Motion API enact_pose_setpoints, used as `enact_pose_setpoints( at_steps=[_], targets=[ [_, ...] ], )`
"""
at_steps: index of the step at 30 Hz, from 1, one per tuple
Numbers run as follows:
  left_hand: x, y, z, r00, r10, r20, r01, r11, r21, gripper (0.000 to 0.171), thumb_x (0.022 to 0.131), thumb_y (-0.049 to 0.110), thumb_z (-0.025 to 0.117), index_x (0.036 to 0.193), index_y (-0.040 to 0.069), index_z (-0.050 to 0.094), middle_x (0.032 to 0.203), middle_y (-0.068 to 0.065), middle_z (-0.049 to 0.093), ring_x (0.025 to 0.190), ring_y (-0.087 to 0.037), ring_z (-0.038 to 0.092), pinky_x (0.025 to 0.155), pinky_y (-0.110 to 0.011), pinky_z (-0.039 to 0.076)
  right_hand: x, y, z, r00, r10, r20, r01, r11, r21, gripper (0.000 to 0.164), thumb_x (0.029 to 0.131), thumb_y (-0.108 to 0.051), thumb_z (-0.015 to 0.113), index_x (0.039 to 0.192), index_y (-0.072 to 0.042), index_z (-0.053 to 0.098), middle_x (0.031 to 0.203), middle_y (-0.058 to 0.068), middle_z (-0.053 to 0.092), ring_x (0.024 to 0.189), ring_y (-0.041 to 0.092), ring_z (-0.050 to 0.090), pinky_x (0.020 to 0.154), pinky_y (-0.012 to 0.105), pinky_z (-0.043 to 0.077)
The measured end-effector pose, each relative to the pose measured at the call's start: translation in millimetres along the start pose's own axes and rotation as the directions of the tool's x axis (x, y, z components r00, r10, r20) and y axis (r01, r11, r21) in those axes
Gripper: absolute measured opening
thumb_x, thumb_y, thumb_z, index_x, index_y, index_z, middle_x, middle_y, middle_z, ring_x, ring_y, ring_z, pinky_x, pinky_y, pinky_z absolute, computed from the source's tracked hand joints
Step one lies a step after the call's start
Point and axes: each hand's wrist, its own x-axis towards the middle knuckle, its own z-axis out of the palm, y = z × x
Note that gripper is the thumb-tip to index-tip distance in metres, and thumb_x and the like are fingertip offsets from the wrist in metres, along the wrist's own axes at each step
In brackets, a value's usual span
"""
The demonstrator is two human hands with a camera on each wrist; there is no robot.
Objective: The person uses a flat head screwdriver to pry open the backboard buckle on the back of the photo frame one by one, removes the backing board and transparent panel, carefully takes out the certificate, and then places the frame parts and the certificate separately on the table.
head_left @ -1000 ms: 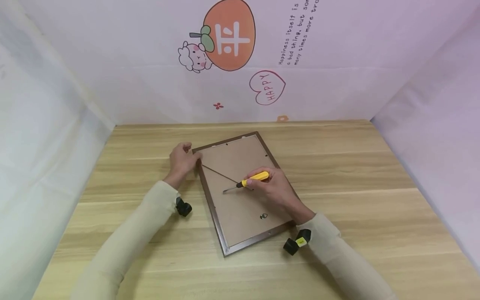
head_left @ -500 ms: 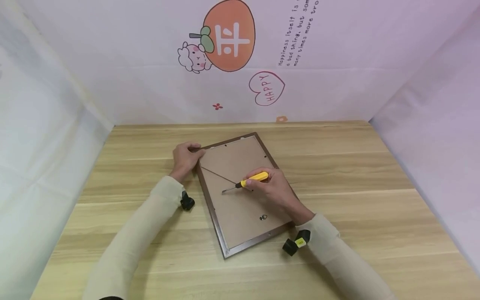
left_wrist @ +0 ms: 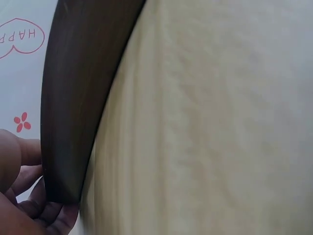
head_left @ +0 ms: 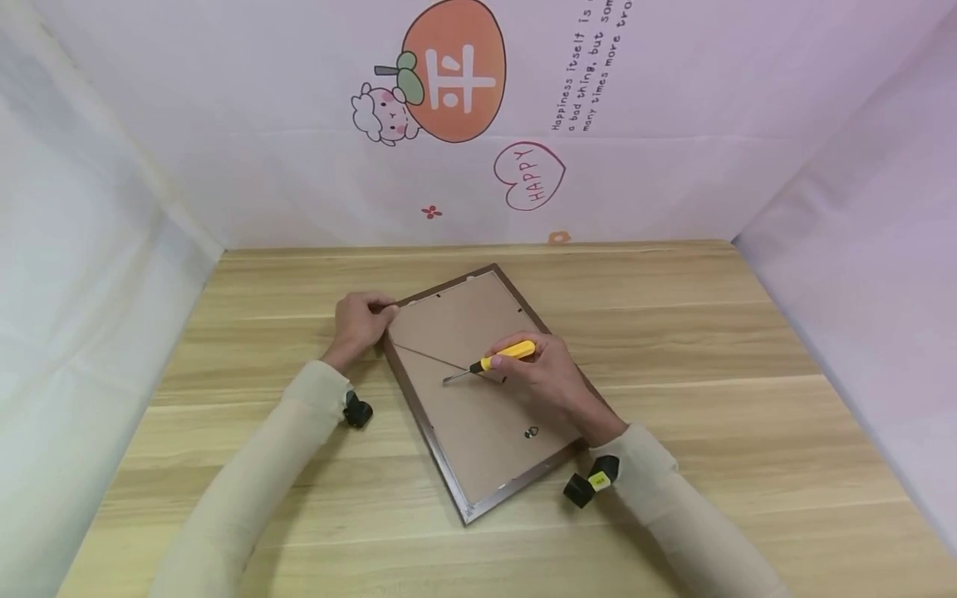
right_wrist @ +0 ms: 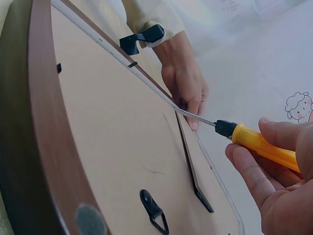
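Note:
A picture frame lies back side up on the table, its beige backing board uppermost. My left hand grips its far left corner, thumb on the rim; in the left wrist view, fingers curl around the corner of the dark frame edge. A yellow-handled screwdriver is pinched in my right hand over the middle of the board. Whether the tip touches the board I cannot tell. A thin dark strip with a bent end runs along the backing, and a black hanging ring sits near it.
The frame rests on a wood-grain table. A white printed cloth rises behind it, and pale cloth walls stand at both sides. A small black camera is worn on each wrist.
The frame has turned slightly counterclockwise: its near corner swung right, its far corner left. My left hand has closed onto the corner and shifted a little. My right hand and screwdriver stay almost still.

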Motion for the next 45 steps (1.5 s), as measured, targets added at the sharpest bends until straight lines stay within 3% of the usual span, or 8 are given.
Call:
enact_pose_setpoints(
  at_steps=[5, 14, 26, 37, 45],
  targets=[
    [-9.0, -3.3, -8.0, 0.999, -0.032, 0.004, 0.032, 0.999, -0.002, 0.019, 0.089, 0.021, 0.071, 0.101, 0.008, 0.078, 0.105, -0.014, 0.075, 0.101, -0.029, 0.069, 0.088, -0.04, 0.055, 0.8, -0.2, 0.8, 1.0, -0.011, 0.0, 0.011, 1.0, 0.005, 0.018, 0.087, -0.015, 0.075, 0.104, -0.008, 0.073, 0.106, 0.01, 0.07, 0.085, 0.019, 0.058, 0.071, 0.023, 0.054],
    [-38.5, -11.8, -19.2, 1.0, -0.03, 0.007, 0.03, 0.999, -0.012, 0.02, 0.089, 0.02, 0.073, 0.103, 0.007, 0.077, 0.099, -0.016, 0.076, 0.081, -0.021, 0.069, 0.059, -0.019, 0.05, 0.6, 0.2, 2.5, 0.998, -0.065, -0.003, 0.065, 0.997, 0.048, 0.017, 0.087, -0.013, 0.076, 0.102, -0.007, 0.074, 0.104, 0.01, 0.07, 0.084, 0.018, 0.056, 0.067, 0.02, 0.05],
    [-73.9, -11.8, -27.2, 0.998, -0.045, -0.041, 0.049, 0.992, 0.118, 0.021, 0.088, 0.027, 0.073, 0.098, 0.01, 0.078, 0.091, -0.011, 0.077, 0.08, -0.023, 0.069, 0.065, -0.028, 0.049, 0.5, -0.6, 2.4, 0.999, -0.041, -0.004, 0.041, 0.999, 0.032, 0.017, 0.087, -0.016, 0.076, 0.102, -0.009, 0.074, 0.109, 0.009, 0.07, 0.089, 0.02, 0.057, 0.071, 0.019, 0.051],
    [-100.5, -9.7, -21.6, 0.995, -0.061, -0.083, 0.065, 0.997, 0.045, 0.016, 0.086, 0.023, 0.075, 0.09, 0.007, 0.079, 0.083, -0.011, 0.077, 0.067, -0.018, 0.069, 0.056, -0.024, 0.049, -0.5, -1.9, 3.7, 1.0, -0.016, 0.0, 0.016, 0.999, 0.049, 0.019, 0.087, -0.018, 0.076, 0.104, -0.01, 0.074, 0.109, 0.008, 0.07, 0.091, 0.021, 0.057, 0.073, 0.021, 0.05],
    [-118.5, -5.2, -14.4, 0.994, -0.072, -0.078, 0.073, 0.997, 0.018, 0.014, 0.083, 0.02, 0.076, 0.089, 0.007, 0.078, 0.08, -0.01, 0.076, 0.062, -0.012, 0.065, 0.052, -0.022, 0.049, 0.0, -3.0, 4.2, 1.0, 0.026, 0.0, -0.026, 0.998, 0.049, 0.017, 0.087, -0.02, 0.076, 0.103, -0.014, 0.075, 0.109, 0.004, 0.071, 0.095, 0.021, 0.058, 0.078, 0.024, 0.051]
  ],
)
